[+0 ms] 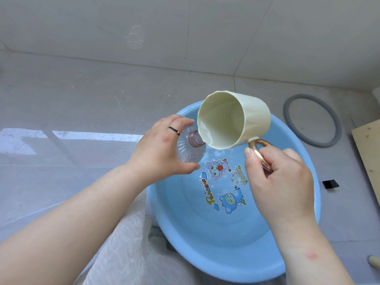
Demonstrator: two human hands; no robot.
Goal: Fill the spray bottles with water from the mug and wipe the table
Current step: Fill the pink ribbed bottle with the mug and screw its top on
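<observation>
My left hand (160, 149) grips a clear ribbed spray bottle (190, 148) with its open threaded neck pointing up, held over the left rim of a blue basin (205, 243). My right hand (279, 179) holds a cream mug (232, 120) by its copper-coloured handle (261, 151). The mug is tipped far over toward me, its lip right at the bottle's neck. A little water lies along the mug's lower inside wall. The basin holds shallow water over cartoon pictures on its bottom.
The basin stands on a grey tiled floor by a tiled wall. A grey rubber ring (312, 120) lies to the right, a wooden board (370, 153) at the far right, and a small black piece (330, 184) near it. Pale fabric (127, 249) covers my lap.
</observation>
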